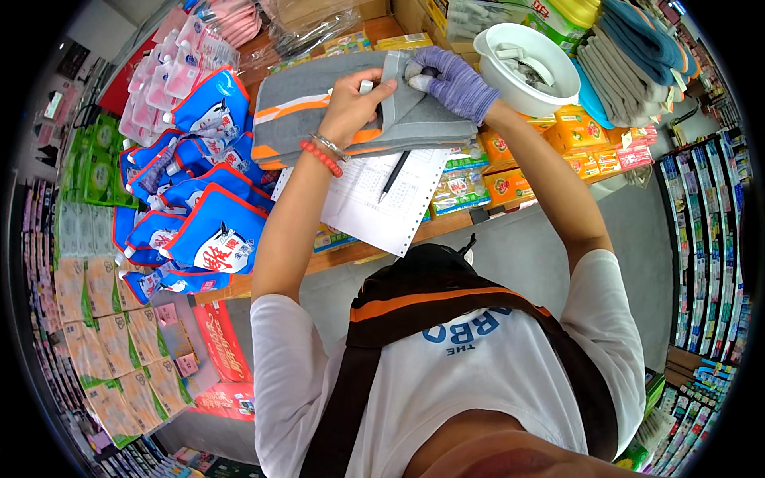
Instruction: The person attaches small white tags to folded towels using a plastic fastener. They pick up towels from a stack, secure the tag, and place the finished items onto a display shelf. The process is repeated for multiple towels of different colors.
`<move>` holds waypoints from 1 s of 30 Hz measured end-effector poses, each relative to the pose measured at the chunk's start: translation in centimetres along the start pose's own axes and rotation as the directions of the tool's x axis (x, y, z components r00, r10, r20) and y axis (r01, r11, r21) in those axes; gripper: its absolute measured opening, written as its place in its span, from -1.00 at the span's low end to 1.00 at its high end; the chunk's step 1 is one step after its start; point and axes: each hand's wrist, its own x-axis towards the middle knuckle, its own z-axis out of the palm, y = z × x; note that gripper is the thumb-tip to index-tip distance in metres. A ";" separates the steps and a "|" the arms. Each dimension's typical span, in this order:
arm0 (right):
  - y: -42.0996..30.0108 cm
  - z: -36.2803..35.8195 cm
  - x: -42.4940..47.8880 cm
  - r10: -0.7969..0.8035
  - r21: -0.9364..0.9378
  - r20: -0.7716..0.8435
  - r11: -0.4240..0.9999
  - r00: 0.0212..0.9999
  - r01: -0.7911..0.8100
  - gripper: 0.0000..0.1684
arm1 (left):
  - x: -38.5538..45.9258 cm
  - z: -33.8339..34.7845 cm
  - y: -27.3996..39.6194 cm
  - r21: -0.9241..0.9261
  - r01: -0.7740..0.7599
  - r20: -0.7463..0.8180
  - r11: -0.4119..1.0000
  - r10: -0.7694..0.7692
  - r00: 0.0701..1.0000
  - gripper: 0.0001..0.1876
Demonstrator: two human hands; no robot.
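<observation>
Before me lies a stack of folded grey towels with orange and white stripes. My left hand is bare, with bracelets at the wrist, and pinches the hemmed edge of the top towel. A small white piece shows between its fingers. My right hand wears a purple knit glove and has its fingertips at the same towel edge. Something dark shows by its fingers, too hidden to name. Under the stack's near side sticks out a printed paper sheet, with a black pen on it.
A white plastic bowl of white plastic pieces stands right of my gloved hand. Blue pouches are heaped at left. Boxed soap bars line the table edge. More folded towels stand far right.
</observation>
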 end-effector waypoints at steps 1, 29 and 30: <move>0.1 0.1 0.0 -0.001 -0.040 -0.025 0.999 1.000 0.000 -0.73 | 0.0 -0.1 -0.1 -0.008 -0.018 -0.010 1.000 0.018 1.000 -0.78; 0.7 1.6 -4.3 -0.385 -0.278 -0.293 0.910 0.875 0.308 -0.81 | -1.2 1.9 1.1 -0.488 -0.068 -0.045 0.870 0.052 0.998 -0.78; 0.9 1.7 -4.4 -0.388 -0.214 -0.290 0.917 0.875 0.336 -0.81 | -1.2 2.4 1.2 -0.471 -0.080 -0.070 0.879 0.053 0.996 -0.80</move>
